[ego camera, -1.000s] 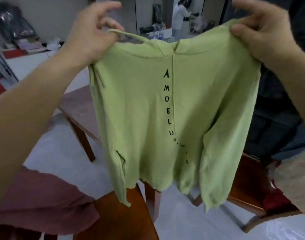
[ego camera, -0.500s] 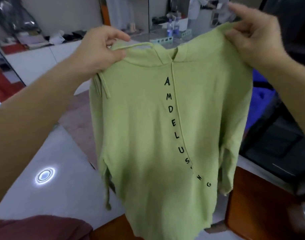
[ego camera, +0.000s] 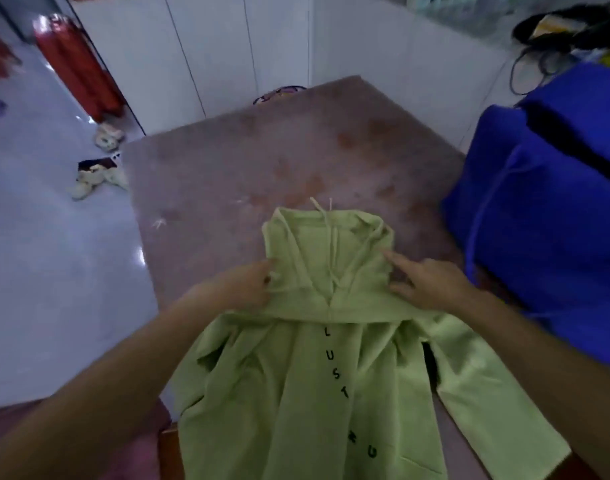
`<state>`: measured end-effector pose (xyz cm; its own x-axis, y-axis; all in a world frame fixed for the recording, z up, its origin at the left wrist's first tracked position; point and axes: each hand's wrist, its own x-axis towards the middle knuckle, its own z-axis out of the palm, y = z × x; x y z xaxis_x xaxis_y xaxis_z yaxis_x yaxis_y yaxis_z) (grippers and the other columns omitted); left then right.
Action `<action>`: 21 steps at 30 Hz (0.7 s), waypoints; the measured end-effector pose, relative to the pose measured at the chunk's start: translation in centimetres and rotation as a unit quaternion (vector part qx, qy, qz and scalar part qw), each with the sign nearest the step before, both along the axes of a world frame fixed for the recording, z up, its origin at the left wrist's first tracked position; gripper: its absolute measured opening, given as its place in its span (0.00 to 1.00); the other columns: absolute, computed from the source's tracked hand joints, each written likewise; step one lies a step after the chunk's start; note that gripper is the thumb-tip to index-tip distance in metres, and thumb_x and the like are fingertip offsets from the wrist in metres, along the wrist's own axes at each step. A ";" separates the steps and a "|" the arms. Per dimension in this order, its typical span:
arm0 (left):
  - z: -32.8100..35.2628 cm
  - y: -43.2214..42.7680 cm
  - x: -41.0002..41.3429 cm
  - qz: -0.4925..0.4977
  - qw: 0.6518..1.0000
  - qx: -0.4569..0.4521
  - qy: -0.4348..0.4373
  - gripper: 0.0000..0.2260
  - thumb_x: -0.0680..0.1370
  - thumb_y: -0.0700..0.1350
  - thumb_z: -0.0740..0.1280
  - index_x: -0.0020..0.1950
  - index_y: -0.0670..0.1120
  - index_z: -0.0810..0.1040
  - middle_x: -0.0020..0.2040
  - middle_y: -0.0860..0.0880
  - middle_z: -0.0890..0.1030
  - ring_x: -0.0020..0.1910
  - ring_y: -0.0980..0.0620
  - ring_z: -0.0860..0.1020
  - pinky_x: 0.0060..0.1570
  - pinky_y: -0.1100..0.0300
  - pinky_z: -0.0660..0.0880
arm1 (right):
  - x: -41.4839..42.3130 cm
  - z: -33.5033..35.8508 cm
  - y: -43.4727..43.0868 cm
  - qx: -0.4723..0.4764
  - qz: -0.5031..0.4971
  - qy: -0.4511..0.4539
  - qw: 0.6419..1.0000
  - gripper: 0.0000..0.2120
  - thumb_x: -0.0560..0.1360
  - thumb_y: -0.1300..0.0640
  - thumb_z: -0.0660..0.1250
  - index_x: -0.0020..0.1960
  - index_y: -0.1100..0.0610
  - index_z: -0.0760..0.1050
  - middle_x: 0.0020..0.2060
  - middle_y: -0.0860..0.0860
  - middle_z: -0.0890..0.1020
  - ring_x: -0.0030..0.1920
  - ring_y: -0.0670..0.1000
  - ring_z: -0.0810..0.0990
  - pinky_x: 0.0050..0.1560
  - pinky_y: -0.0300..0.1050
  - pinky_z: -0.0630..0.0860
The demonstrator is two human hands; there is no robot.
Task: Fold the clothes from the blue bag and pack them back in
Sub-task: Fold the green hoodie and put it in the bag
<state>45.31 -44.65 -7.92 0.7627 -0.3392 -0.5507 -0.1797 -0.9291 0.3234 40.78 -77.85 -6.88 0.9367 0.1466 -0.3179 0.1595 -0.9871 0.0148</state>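
A light green hoodie (ego camera: 296,375) with black letters down its front lies flat on the brown table (ego camera: 262,161), its hood pointing away from me and its sleeves spread toward me. My left hand (ego camera: 241,289) pinches the fabric at the hoodie's left shoulder, beside the hood. At the right shoulder, my right hand (ego camera: 431,282) rests with its index finger straight along the hood's edge. The blue bag (ego camera: 546,220) stands on the table's right side, close to my right hand.
White cabinet doors (ego camera: 227,46) run behind the table. On the grey floor to the left lie pale slippers (ego camera: 95,174), and a red cylinder (ego camera: 75,64) stands by the wall. A dark pink cloth (ego camera: 137,448) shows at the bottom left.
I held the hoodie up in the air by its shoulders before. It now lies spread on the table, and my view has tipped down onto it.
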 end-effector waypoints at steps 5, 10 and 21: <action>1.3 -1.2 3.7 0.205 0.965 -0.123 0.107 0.26 0.74 0.65 0.63 0.66 0.54 0.65 0.56 0.43 0.79 0.44 0.48 0.78 0.44 0.55 0.76 | 4.2 -1.3 -1.5 0.172 -0.135 -0.104 0.970 0.30 0.75 0.32 0.43 0.71 0.44 0.61 0.51 0.57 0.83 0.52 0.61 0.80 0.52 0.56 0.76; -2.2 -2.7 9.0 0.344 0.927 -0.119 -0.087 0.22 0.78 0.51 0.61 0.66 0.38 0.67 0.59 0.40 0.76 0.57 0.40 0.76 0.54 0.51 0.73 | 8.5 -2.7 -0.5 0.244 -0.292 -0.057 0.923 0.32 0.76 0.42 0.62 0.74 0.54 0.56 0.64 0.62 0.74 0.63 0.64 0.73 0.60 0.55 0.71; 2.4 -6.7 17.5 0.331 0.825 -0.398 -0.225 0.28 0.73 0.33 0.67 0.72 0.40 0.64 0.64 0.44 0.74 0.61 0.49 0.74 0.62 0.59 0.71 | 16.2 2.4 -0.9 0.485 -0.246 -0.180 0.819 0.33 0.74 0.66 0.66 0.75 0.53 0.57 0.68 0.50 0.69 0.66 0.44 0.67 0.60 0.27 0.61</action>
<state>62.84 -51.36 -5.54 0.9925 0.1171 0.0359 0.0137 -0.3974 0.9175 57.02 -78.74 -4.46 0.9659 -0.2567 0.0345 -0.1037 -0.5051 -0.8568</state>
